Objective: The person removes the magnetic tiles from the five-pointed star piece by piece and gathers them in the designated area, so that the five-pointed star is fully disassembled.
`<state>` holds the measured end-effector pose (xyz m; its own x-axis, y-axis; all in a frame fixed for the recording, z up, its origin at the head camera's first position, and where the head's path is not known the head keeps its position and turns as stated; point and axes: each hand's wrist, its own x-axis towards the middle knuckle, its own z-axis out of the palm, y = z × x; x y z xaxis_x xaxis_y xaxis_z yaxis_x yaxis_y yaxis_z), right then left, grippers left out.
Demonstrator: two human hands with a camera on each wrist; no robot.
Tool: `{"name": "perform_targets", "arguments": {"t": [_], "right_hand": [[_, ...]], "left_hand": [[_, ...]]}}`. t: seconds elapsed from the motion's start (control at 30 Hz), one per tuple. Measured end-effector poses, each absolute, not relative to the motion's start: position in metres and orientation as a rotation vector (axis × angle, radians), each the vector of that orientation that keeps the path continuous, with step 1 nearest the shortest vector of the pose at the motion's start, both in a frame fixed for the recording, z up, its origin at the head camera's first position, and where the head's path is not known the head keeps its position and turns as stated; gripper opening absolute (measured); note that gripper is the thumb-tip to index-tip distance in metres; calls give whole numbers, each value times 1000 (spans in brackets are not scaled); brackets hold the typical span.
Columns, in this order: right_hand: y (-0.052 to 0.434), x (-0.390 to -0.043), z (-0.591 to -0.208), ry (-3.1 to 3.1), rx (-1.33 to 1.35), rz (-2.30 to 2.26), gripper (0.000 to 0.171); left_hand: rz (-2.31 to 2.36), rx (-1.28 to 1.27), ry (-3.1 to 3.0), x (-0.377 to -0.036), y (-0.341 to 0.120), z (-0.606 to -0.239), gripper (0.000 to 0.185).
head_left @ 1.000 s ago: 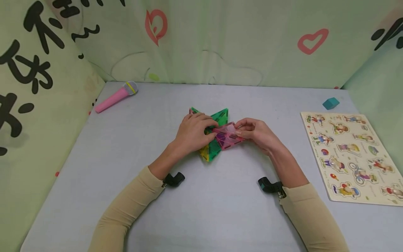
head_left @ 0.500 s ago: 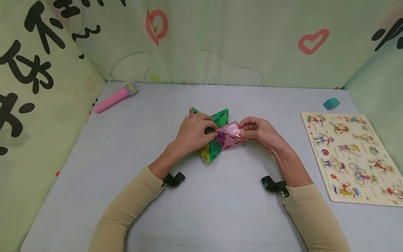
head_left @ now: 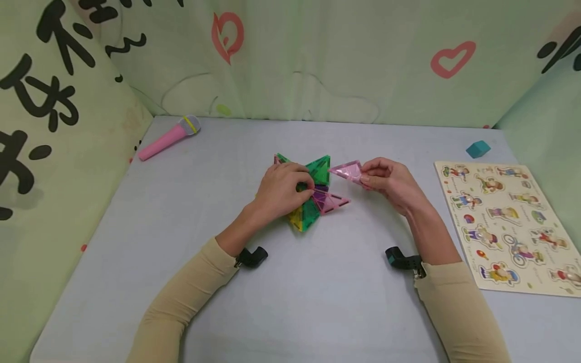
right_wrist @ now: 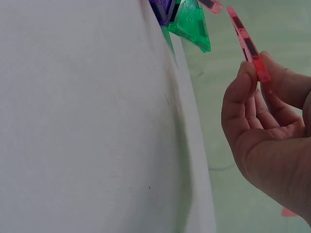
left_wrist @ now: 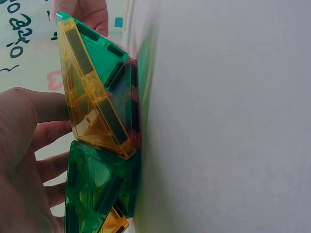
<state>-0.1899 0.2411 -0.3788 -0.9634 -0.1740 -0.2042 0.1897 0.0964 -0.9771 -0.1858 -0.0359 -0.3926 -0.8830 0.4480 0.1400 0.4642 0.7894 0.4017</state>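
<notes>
A cluster of translucent magnetic triangle tiles, green, yellow, purple and pink, lies mid-table. My left hand rests on top of the cluster, fingers curled over the green and yellow tiles. My right hand pinches a loose pink triangle tile by its edge, lifted above the table just right of the cluster. In the right wrist view the pink tile sits between thumb and fingers, apart from the green tile.
A pink toy microphone lies at the back left. A teal block sits at the back right, beyond a wooden picture puzzle board along the right edge. Green printed curtains wall the grey table.
My right hand pulled the pink triangle tile off the cluster and lifted it up and to the right. The left hand stayed on the tiles.
</notes>
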Motion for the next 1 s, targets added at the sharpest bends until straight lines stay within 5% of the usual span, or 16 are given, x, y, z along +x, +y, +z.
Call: {"name": "perform_targets", "arguments": {"t": [0.33, 1.0], "right_hand": [[242, -232, -387, 2344, 187, -1863, 30], [233, -301, -385, 2519, 392, -1553, 25]], "left_hand": [[-662, -756, -2929, -190, -37, -389, 13], [-644, -782, -2933, -186, -36, -394, 13]]}}
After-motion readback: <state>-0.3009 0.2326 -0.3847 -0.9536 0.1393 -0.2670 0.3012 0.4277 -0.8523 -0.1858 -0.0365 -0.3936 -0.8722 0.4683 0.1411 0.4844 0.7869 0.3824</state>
